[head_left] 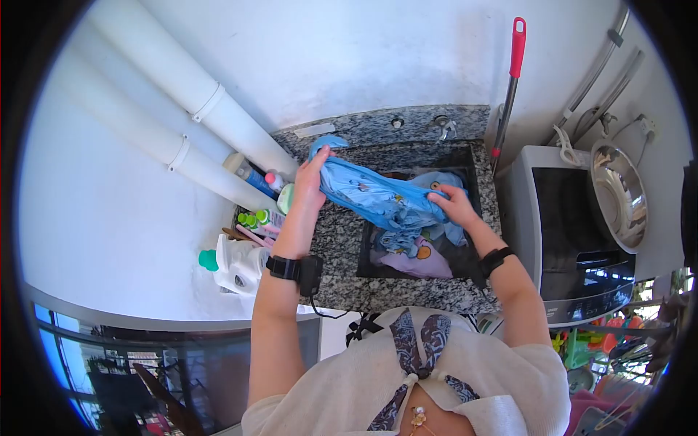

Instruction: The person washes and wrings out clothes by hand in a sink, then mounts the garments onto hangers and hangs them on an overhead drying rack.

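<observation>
A light blue printed garment (363, 190) is stretched between my two hands above the sink. My left hand (311, 180) is closed around its left end, beside the granite counter. At the other end, my right hand (456, 206) pinches the fabric. The garment's lower folds hang into the dark sink (366, 251). In the sink lie a pale purple cloth (416, 260) with an orange print and more blue fabric (452, 182). Whether water stands in the sink, I cannot tell.
Bottles with green caps (262, 219) and a white jug (238, 265) stand left of the granite counter (331, 269). A faucet (446, 128) is at the back. On the right, a metal basin (618, 196) leans on a washing machine (567, 225), near a red-handled pole (518, 51).
</observation>
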Motion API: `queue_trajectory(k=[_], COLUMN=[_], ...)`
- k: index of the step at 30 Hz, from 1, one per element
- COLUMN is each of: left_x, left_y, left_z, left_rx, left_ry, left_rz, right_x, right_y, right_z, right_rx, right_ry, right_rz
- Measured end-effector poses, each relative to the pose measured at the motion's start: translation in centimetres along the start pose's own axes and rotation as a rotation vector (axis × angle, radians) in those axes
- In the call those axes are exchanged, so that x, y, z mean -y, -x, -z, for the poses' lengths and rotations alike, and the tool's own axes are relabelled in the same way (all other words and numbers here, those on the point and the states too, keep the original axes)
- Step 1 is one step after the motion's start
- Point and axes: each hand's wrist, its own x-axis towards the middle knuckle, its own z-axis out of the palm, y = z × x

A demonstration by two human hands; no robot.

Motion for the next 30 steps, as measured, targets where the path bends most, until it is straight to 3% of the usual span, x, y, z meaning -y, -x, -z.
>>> queue_trajectory(k=[1,3,5,7,9,12,15,17,19,21,23,25,26,28,29,30], left_x=[-0.3,-0.7,-1.3,-2.7,-4.7,-9.5,-16.3,-20.7,-25.9,-30.0,-33.4,-36.8,-36.8,-35.5,-34.3,-32.7], left_y=[-0.4,-1.9,-2.9,-2.7,-2.4,-3.5,-3.0,-4.1,-6.2,-6.2,-4.4,-4.6,-4.6,-4.0,-4.0,-3.9], left_z=[0.9,3.1,4.6,4.7,4.2,3.2,0.0,-0.6,0.1,-1.2,-3.3,-3.7,-3.8,-3.9,-3.7,-3.4], left_rx=[0.016,-0.022,-0.015,-0.029,-0.013,0.031,0.068,0.145,0.279,0.176,0.241,0.177,0.17,0.444,0.438,0.29], left_ry=[0.025,0.007,0.004,-0.064,-0.012,-0.012,0.073,0.042,0.103,0.157,0.122,0.138,0.138,-0.061,-0.06,-0.101], left_rz=[0.004,-0.019,-0.054,-0.08,-0.082,-0.206,-0.371,-0.514,-0.499,-0.55,-0.674,-0.716,-0.708,-0.942,-0.926,-0.82], right_x=[2.1,6.5,6.9,7.3,9.6,14.5,20.4,25.8,31.2,35.2,40.0,43.5,44.6,44.9,44.1,42.8], right_y=[0.4,1.4,1.2,0.5,-0.1,-2.4,-5.9,-8.3,-9.7,-12.1,-10.7,-9.4,-9.8,-11.0,-11.4,-11.6], right_z=[0.9,2.8,3.6,4.4,5.4,6.9,8.5,10.4,12.1,13.5,12.9,12.3,13.2,14.0,13.7,13.2], right_rx=[0.004,0.044,0.08,-0.018,-0.088,-0.285,-0.492,-0.515,-0.5,-0.624,-0.663,-0.827,-0.751,-0.662,-0.65,-0.607], right_ry=[0.003,0.524,0.643,0.77,0.716,0.773,0.56,0.473,0.346,0.442,0.539,0.846,0.891,0.97,0.971,0.896], right_rz=[0.004,0.354,0.399,0.367,0.413,0.653,0.627,0.384,0.577,0.848,0.85,0.905,0.989,1.131,1.118,0.924])
